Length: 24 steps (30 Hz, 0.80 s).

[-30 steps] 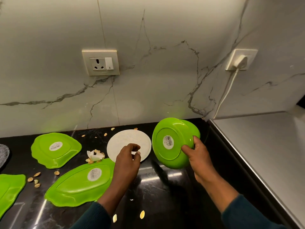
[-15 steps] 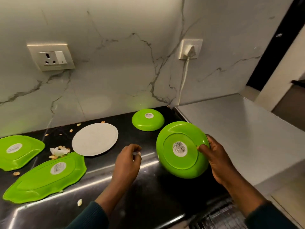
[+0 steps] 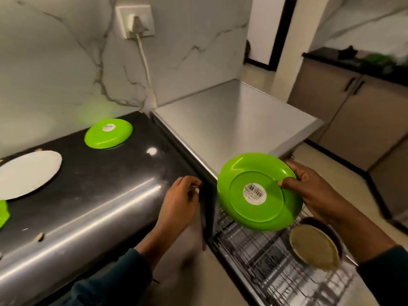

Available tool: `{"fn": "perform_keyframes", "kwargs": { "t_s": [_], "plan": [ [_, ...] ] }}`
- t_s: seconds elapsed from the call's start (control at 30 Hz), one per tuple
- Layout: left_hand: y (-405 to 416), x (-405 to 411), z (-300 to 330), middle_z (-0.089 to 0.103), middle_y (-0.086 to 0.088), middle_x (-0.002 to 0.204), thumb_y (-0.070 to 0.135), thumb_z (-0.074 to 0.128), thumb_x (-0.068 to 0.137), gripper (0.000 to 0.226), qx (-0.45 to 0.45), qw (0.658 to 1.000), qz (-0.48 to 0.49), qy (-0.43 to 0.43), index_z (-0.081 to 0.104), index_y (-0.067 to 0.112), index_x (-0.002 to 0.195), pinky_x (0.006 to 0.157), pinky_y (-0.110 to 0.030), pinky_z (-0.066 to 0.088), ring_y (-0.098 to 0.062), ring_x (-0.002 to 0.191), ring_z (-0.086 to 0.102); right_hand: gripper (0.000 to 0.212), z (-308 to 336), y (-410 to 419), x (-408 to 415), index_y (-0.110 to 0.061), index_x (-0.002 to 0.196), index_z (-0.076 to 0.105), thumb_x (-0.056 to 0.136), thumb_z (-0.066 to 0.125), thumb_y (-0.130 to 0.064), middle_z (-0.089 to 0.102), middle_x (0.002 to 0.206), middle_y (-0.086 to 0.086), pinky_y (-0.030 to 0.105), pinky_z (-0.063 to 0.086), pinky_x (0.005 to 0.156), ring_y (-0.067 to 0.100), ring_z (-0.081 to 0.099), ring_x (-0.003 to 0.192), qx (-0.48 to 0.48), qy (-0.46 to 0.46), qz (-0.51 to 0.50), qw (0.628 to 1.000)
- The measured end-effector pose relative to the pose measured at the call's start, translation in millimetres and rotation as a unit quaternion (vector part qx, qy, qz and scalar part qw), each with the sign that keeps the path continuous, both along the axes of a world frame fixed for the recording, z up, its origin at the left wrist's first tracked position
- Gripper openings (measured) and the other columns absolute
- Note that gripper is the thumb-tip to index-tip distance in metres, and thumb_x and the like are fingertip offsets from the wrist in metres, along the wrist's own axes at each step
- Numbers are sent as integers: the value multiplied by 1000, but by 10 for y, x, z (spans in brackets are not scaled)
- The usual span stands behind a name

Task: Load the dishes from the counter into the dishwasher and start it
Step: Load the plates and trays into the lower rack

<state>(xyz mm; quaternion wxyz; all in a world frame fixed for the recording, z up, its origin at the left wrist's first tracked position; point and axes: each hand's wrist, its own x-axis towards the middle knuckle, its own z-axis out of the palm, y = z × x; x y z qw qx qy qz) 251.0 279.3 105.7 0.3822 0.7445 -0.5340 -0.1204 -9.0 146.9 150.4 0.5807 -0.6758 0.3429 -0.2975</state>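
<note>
Rack (image 3: 276, 268): nearest me, pulled out below the worktop edge; it has come into view in the last second as I turned right. A dark pan (image 3: 314, 246) with a tan inside already sits in it.
Right hand (image 3: 309, 191): grasping the green bowl (image 3: 256, 193) by its rim, thumb on the base ring, fingers behind. The bowl is tilted with its stickered underside toward me.
Change: a second ago I held this bowl over the worktop beside the white plate; now it hangs over the rack, clear of the wires and just above and left of the pan.
Left hand (image 3: 178, 202): loosely curled at the worktop's front edge. Something small and pale seems pinched at the fingertips, but I cannot tell what, or whether it is held at all.
Worktop (image 3: 106, 191): dark, with bits of shell scattered on it. The white plate (image 3: 28, 173) lies flat at the left, and a sliver of another green dish (image 3: 3, 213) shows at the frame edge.
Far back: a second green bowl (image 3: 108, 133) lies upside down near the wall, well apart from the one I hold.
Meaning: I judge the first bowl is about to be racked; the plate, the other bowl and the green dishes are left to load, and the start comes after that.
</note>
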Motion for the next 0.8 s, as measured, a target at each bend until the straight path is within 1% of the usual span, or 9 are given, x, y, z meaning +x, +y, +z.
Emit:
{"fn": "perform_keyframes", "kwargs": {
  "t_s": [0.07,0.17,0.27,0.37,0.43,0.53,0.63,0.7,0.8],
  "plan": [
    [-97,-298,-72,60,9,99,3,57,85,25,14,999,-36,10,66,18,103,74,1,34,-1,82,54,38,-42,-21,-415,-15,113,64,75,61,-13,72,102,6,26,54,75,19,68,92,8,28,2,1000],
    [-242,-716,-296,60,8,100,4,58,85,26,58,993,-102,21,65,20,104,73,-4,35,-5,85,56,31,-155,-20,-950,-12,111,62,82,69,-10,70,99,6,25,53,76,16,66,90,3,75,-18,997],
    [-393,-1003,-572,59,10,100,6,59,86,24,103,982,-153,33,64,19,106,73,-6,37,-5,87,55,29,-378,32,-1322,-16,111,60,85,65,-5,67,99,3,22,51,76,14,64,90,28,106,-60,992],
    [-587,-1202,-864,61,9,99,9,58,87,21,152,968,-195,48,63,19,104,78,-20,46,-6,88,58,37,-690,99,-1581,-23,120,59,85,65,-12,67,108,-5,26,52,85,14,64,101,64,136,-115,982],
    [-752,-1321,-1120,61,6,97,7,57,87,18,180,958,-216,62,63,17,101,78,-21,46,-10,88,60,44,-960,155,-1726,-29,126,58,84,66,-18,66,116,-10,31,51,91,10,62,108,89,150,-154,973],
    [-921,-1491,-1506,63,3,93,7,56,89,16,235,944,-217,80,64,15,100,75,-18,45,-14,86,62,42,-1421,210,-1910,-47,121,57,85,65,-27,63,118,-20,29,48,91,0,59,108,87,194,-208,955],
    [-993,-1678,-1914,65,4,96,11,55,91,18,287,929,-220,73,63,19,104,63,-9,37,-14,86,62,38,-1940,221,-2081,-50,118,55,89,62,-27,63,116,-21,33,48,91,0,59,107,102,216,-249,938],
    [-1012,-1829,-2231,65,5,101,11,55,90,19,322,919,-217,68,62,21,105,65,-10,34,-16,91,63,37,-2322,195,-2190,-48,122,53,90,61,-30,63,118,-21,38,48,95,3,58,110,119,226,-264,930],
    [-1044,-2026,-2698,64,5,109,12,52,91,22,368,904,-205,74,61,23,107,77,-19,43,-14,93,61,38,-2847,88,-2282,-47,124,52,91,61,-32,63,119,-18,39,48,95,9,59,111,135,242,-263,924]
  ]
}}
